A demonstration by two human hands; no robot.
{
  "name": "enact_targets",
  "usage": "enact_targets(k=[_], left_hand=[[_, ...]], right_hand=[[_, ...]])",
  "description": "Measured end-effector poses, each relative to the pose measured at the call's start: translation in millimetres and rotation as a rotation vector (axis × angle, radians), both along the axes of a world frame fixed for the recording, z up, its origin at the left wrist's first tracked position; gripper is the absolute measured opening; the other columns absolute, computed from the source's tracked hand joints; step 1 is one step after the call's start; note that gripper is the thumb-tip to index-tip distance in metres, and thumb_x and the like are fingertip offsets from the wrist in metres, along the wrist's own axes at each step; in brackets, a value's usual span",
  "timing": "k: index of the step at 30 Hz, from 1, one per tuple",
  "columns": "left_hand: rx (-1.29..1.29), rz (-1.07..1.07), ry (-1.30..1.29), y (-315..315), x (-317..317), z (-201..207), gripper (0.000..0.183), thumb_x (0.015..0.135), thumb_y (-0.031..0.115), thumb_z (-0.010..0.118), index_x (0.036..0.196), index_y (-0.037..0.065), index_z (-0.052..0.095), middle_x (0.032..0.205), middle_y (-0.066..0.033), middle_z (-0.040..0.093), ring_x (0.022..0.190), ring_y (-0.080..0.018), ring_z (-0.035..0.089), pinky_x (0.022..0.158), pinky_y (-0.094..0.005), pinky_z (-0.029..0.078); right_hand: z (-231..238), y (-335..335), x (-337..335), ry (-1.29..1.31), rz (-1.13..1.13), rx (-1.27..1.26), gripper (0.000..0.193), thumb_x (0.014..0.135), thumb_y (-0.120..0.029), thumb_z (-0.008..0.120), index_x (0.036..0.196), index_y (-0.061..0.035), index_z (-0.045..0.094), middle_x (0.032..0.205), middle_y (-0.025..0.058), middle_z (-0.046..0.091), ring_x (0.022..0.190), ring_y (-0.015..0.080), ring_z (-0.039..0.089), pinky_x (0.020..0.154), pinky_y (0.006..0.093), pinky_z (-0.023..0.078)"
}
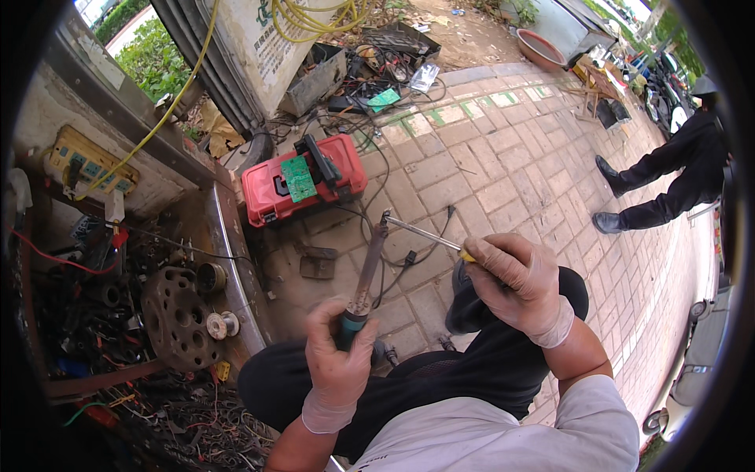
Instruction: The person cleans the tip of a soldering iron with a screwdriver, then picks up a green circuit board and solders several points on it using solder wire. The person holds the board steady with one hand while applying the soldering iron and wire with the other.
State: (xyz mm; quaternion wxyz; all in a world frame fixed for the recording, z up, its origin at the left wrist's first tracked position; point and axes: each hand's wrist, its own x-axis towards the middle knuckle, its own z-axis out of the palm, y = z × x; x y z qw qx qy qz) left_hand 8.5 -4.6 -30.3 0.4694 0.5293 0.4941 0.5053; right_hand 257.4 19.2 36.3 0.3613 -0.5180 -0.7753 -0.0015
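Note:
My left hand [340, 363], in a thin clear glove, is closed around the teal handle of a large soldering iron [367, 271]. Its long, discoloured metal barrel points up and away from me. In my gloved right hand [515, 283] is a screwdriver [425, 233], gripped by its yellow handle. The screwdriver's shaft reaches left to the iron's tip; the two ends meet or nearly meet there. Just beyond lies a red toolbox [263, 182] with a black handle, and a green circuit board [299, 179] rests on its lid.
Black cables [409, 258] trail over the brick paving. At the left, a metal-edged bin holds wires, a perforated metal disc [182, 318] and a spool [222, 325]. A yellow power strip [94, 161] hangs above. Scrap boxes [314, 79] stand behind; a person [676, 161] stands right.

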Motion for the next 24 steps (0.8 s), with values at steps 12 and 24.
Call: enact_targets(k=[12, 24], left_hand=[[-0.027, 0.005, -0.021, -1.3, -0.4, 0.3, 0.045, 0.084, -0.003, 0.075, 0.121, 0.001, 0.050, 0.104, -0.0064, 0.059, 0.091, -0.0115, 0.059, 0.083, -0.0262, 0.049], [0.002, 0.012, 0.017, -1.1, -0.3, -2.9, 0.045, 0.084, -0.002, 0.076, 0.120, 0.001, 0.050, 0.106, -0.0060, 0.058, 0.091, -0.0119, 0.060, 0.083, -0.0261, 0.049]], right_hand=[[-0.7, -1.4, 0.0, 0.065, 0.007, -0.086, 0.044, 0.074, -0.004, 0.078, 0.117, -0.0114, 0.070, 0.087, 0.0082, 0.068, 0.060, 0.0233, 0.064, 0.050, 0.0309, 0.050], [0.8, -0.5, 0.0, 0.111, 0.010, -0.066, 0.044, 0.075, -0.002, 0.078, 0.118, -0.0102, 0.070, 0.088, 0.0080, 0.068, 0.060, 0.0218, 0.065, 0.052, 0.0296, 0.051]])
